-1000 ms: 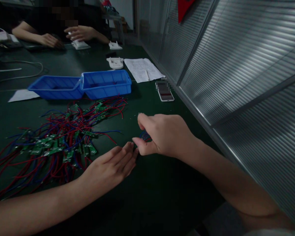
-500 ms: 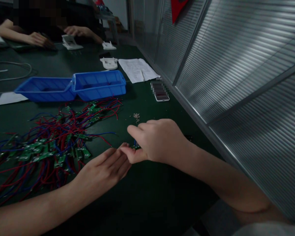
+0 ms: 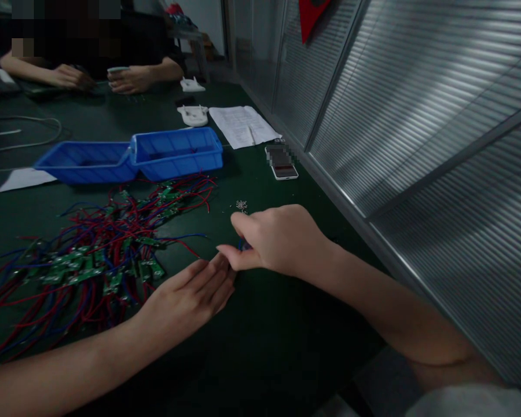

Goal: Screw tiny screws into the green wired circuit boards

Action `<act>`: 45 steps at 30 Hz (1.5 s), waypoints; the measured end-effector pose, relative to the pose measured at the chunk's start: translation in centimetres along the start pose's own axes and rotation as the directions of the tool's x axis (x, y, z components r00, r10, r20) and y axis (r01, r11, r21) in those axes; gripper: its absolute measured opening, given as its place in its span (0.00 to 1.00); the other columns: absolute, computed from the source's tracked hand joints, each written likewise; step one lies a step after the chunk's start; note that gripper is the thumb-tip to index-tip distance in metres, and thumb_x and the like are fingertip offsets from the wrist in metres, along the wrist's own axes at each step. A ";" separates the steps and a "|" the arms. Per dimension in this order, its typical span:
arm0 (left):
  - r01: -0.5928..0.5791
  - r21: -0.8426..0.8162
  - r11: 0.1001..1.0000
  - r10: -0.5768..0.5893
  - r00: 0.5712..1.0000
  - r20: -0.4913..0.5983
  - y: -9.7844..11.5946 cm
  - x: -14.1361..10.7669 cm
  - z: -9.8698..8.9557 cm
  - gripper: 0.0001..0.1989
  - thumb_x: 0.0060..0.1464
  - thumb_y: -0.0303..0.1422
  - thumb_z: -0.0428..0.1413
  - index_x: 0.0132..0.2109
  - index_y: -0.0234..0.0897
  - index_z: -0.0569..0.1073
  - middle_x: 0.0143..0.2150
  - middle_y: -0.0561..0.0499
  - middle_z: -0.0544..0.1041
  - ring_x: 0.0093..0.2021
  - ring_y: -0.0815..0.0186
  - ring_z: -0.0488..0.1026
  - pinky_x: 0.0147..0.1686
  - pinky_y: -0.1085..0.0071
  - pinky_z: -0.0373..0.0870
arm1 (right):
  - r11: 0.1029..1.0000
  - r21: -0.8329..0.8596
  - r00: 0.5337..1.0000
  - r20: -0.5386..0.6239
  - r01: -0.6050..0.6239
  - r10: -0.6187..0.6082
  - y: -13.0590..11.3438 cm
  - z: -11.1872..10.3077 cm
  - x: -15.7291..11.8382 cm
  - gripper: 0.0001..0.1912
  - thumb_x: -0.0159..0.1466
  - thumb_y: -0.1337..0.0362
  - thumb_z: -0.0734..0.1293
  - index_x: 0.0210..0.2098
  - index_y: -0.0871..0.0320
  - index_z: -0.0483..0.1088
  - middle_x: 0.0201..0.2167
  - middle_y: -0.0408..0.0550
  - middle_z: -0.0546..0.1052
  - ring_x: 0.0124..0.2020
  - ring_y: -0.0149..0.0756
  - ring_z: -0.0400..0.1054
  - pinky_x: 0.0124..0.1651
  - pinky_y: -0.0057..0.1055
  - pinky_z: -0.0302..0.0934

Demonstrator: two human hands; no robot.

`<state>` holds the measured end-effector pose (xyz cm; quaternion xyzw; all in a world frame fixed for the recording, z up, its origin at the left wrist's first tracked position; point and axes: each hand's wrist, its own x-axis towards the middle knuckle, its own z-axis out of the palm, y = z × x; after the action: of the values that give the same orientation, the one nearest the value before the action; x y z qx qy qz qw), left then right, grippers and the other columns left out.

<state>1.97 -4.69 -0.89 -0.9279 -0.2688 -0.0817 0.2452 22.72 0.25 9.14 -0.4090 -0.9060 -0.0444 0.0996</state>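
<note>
My left hand [image 3: 195,292] reaches in from the lower left, fingers pressed together, their tips partly behind my right thumb. My right hand [image 3: 282,237] is curled over those fingertips, thumb touching or almost touching them. In the gap of my right hand shows a bit of blue wire [image 3: 241,244] with something purplish beside it. A green circuit board was visible here half a second ago; now it is mostly hidden. Left of my hands lies a heap of green circuit boards [image 3: 87,263] with red and blue wires. Just beyond my right hand is a little pile of small metal parts [image 3: 241,205].
Two blue bins [image 3: 178,156] stand behind the heap. Farther back are a white plastic part [image 3: 194,116], a printed sheet [image 3: 238,124] with a pen, and a phone [image 3: 282,162]. A slatted partition [image 3: 417,133] borders the right side. Across the table sits a co-worker [image 3: 130,78].
My right hand has shifted slightly up and right, and the green board between my hands has dropped from sight. The co-worker's hand has lowered around a white part.
</note>
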 end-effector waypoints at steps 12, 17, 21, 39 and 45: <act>-0.004 0.019 1.000 0.004 1.000 0.007 0.0 -0.1 -0.1 0.17 0.58 0.28 0.49 0.54 0.33 0.69 0.51 0.43 0.74 0.52 0.59 0.69 0.51 0.64 0.62 | 1.000 -0.004 0.999 0.025 0.030 -0.030 0.4 0.2 0.3 0.31 0.64 0.40 0.47 0.34 0.58 0.68 0.22 0.47 0.72 0.24 0.31 0.66 0.25 0.27 0.38; -0.008 0.030 1.000 0.007 1.000 0.024 0.1 -0.2 0.2 0.20 0.57 0.26 0.48 0.57 0.31 0.66 0.56 0.39 0.69 0.57 0.57 0.64 0.51 0.63 0.61 | 0.998 0.005 0.997 -0.030 -0.069 0.069 0.7 0.7 0.8 0.23 0.65 0.49 0.50 0.40 0.59 0.66 0.27 0.47 0.74 0.26 0.34 0.67 0.24 0.27 0.39; -0.001 0.013 1.000 0.001 1.000 0.005 0.2 -0.3 0.4 0.20 0.57 0.25 0.47 0.56 0.31 0.66 0.54 0.40 0.70 0.57 0.57 0.64 0.51 0.63 0.61 | 0.981 0.180 0.993 0.069 0.078 -0.091 0.8 -0.3 0.6 0.13 0.63 0.63 0.55 0.46 0.60 0.61 0.32 0.45 0.74 0.28 0.30 0.67 0.25 0.26 0.43; -0.032 0.052 0.998 0.029 0.998 0.063 0.2 -0.5 0.7 0.23 0.53 0.28 0.54 0.57 0.31 0.65 0.56 0.41 0.69 0.57 0.56 0.63 0.52 0.63 0.60 | 0.977 0.204 0.984 0.149 0.067 -0.099 0.7 -1.4 0.1 0.12 0.64 0.64 0.53 0.45 0.59 0.60 0.31 0.44 0.74 0.25 0.28 0.64 0.23 0.26 0.41; -0.014 0.041 0.999 0.013 1.000 0.020 0.3 -0.5 0.9 0.22 0.54 0.27 0.52 0.57 0.30 0.65 0.53 0.41 0.71 0.55 0.57 0.65 0.52 0.63 0.60 | 0.999 0.025 0.996 0.089 0.024 -0.026 0.8 -0.6 0.1 0.25 0.65 0.43 0.51 0.32 0.55 0.67 0.20 0.43 0.71 0.22 0.30 0.64 0.25 0.27 0.39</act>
<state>1.73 -4.68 -1.98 -0.9252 -0.2666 -0.0655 0.2619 23.28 0.77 9.75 -0.3980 -0.9150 -0.0165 0.0631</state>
